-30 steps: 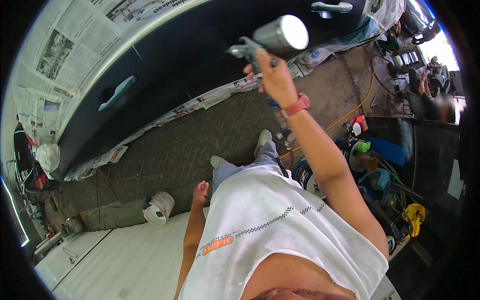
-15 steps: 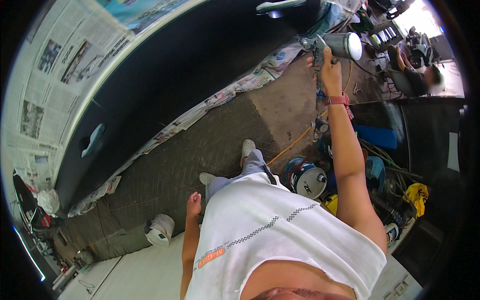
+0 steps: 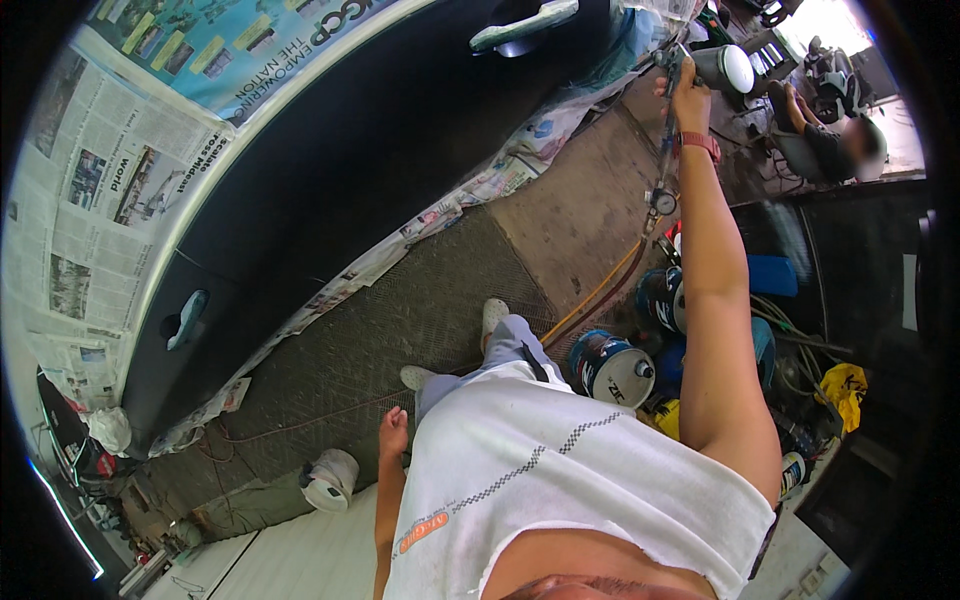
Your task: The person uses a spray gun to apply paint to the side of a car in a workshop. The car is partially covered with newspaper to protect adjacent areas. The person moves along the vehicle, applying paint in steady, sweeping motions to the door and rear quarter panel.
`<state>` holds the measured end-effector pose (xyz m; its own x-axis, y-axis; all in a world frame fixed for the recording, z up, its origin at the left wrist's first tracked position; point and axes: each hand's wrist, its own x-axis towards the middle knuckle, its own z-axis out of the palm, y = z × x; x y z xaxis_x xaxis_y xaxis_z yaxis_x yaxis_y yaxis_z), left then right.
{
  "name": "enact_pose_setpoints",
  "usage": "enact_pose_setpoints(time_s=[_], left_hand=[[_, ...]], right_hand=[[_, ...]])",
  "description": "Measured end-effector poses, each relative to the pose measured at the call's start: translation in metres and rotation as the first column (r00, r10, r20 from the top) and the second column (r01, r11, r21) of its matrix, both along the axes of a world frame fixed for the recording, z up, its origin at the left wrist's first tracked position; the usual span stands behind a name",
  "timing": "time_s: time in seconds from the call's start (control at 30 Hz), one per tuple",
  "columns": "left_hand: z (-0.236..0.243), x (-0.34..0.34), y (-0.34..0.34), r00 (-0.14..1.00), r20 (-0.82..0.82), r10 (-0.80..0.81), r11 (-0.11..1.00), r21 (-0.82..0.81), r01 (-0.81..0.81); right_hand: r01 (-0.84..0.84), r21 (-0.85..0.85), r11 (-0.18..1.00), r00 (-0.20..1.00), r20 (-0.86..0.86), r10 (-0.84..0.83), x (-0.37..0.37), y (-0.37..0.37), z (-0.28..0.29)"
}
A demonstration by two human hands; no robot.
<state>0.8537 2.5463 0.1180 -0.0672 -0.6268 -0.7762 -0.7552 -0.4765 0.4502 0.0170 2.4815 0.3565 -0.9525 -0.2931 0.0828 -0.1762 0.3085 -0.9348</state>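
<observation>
My right hand [image 3: 688,92] grips a silver spray gun [image 3: 672,62] with a metal cup [image 3: 728,70], held out at upper right. A round gauge [image 3: 664,203] and hose hang below it beside my forearm. The gun is near the far end of a dark car panel [image 3: 330,170] with two chrome door handles [image 3: 520,28], its borders masked with newspaper [image 3: 140,150]. My left hand [image 3: 394,432] hangs by my thigh, fingers loosely curled, holding nothing that I can see.
Paint drums [image 3: 612,375], coiled hoses, a yellow bag [image 3: 842,398] and a black panel [image 3: 850,270] crowd my right side. A white bucket [image 3: 330,480] stands at lower left. An orange hose [image 3: 590,295] crosses the floor. A seated person [image 3: 835,150] is at upper right.
My right hand with the spray gun has moved rightward and farther out along the panel. The view has shifted, bringing more of the newspaper masking and the far door handle into the frame.
</observation>
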Motion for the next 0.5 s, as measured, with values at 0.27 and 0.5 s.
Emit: enact_pose_setpoints(time_s=[0.27, 0.5], left_hand=[[0.023, -0.004, 0.006, 0.998, 0.069, -0.007, 1.0, -0.003, 0.007], [0.002, 0.029, 0.013, 0.997, -0.051, 0.054, 0.999, -0.006, -0.054]], right_hand=[[-0.033, -0.079, 0.996, 0.999, 0.002, 0.034, 0.017, -0.026, 0.025], [-0.268, -0.149, 0.952, 0.94, 0.179, 0.292, 0.127, -0.034, 0.041]])
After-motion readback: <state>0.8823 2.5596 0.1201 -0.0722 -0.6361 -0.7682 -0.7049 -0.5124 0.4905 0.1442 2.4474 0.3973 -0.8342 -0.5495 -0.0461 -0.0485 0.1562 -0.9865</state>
